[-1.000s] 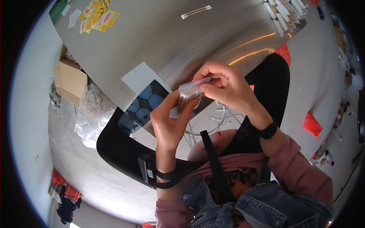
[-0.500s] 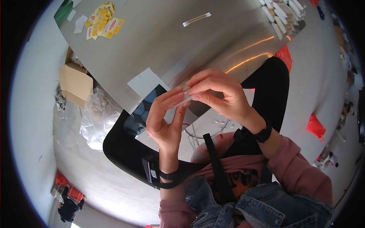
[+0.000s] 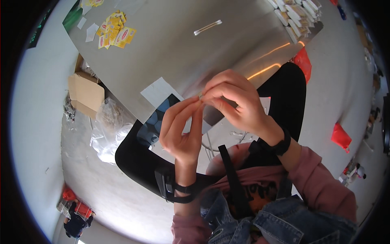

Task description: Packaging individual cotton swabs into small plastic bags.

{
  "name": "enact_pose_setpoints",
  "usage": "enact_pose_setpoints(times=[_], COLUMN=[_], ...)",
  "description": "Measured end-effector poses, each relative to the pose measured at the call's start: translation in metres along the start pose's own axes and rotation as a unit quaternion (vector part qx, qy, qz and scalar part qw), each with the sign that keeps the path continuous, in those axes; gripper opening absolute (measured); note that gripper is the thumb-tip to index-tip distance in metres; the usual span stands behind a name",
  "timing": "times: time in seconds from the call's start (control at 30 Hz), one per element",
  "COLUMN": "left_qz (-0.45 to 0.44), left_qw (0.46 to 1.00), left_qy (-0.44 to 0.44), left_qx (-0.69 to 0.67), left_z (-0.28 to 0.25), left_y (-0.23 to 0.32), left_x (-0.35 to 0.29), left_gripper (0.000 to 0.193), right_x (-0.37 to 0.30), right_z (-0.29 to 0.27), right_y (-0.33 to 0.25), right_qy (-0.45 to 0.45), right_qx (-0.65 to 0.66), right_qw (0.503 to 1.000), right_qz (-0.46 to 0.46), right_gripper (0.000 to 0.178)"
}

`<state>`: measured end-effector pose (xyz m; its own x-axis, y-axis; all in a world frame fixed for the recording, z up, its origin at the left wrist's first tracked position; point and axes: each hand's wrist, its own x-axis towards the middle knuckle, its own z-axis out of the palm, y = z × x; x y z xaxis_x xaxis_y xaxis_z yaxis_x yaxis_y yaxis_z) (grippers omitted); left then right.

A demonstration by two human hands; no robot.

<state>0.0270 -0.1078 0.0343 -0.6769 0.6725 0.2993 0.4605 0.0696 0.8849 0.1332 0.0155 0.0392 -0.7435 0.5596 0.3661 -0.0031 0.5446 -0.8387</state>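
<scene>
Small packet [image 3: 200,96], pinched between fingertips of left hand [image 3: 181,130] and right hand [image 3: 235,101], both grips closed on it, raised above near edge of grey surface [image 3: 170,53], seemingly for close handling.

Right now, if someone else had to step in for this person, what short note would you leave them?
Left hand: raised, fingertips pinching a small thin item, too small to identify.
Right hand: pinching the same item from the other side, above the near edge of the grey table.
On the table: a clear sleeve with a thin stick at the far middle, yellow packets far left, white packs stacked far right.
Done: item is off the table, in both hands.
Left: it is not yet set down anywhere.
</scene>
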Motion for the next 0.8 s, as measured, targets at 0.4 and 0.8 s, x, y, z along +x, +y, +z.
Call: enact_pose_setpoints(times=[0.4, 0.8], left_qz=[-0.108, -0.467], left_qw=[0.994, 0.584], left_qy=[-0.007, 0.029], left_qx=[-0.030, -0.663], left_z=[-0.001, -0.037], left_y=[0.004, -0.004], left_x=[-0.001, -0.037], left_gripper=[0.008, 0.026], right_x=[-0.011, -0.030], right_z=[-0.001, -0.007], right_y=[0.002, -0.054], right_qy=[-0.030, -0.116], right_qx=[0.108, 0.220], right_qw=[0.985, 0.951], right_qz=[0.130, 0.182], right_gripper=[0.012, 0.085])
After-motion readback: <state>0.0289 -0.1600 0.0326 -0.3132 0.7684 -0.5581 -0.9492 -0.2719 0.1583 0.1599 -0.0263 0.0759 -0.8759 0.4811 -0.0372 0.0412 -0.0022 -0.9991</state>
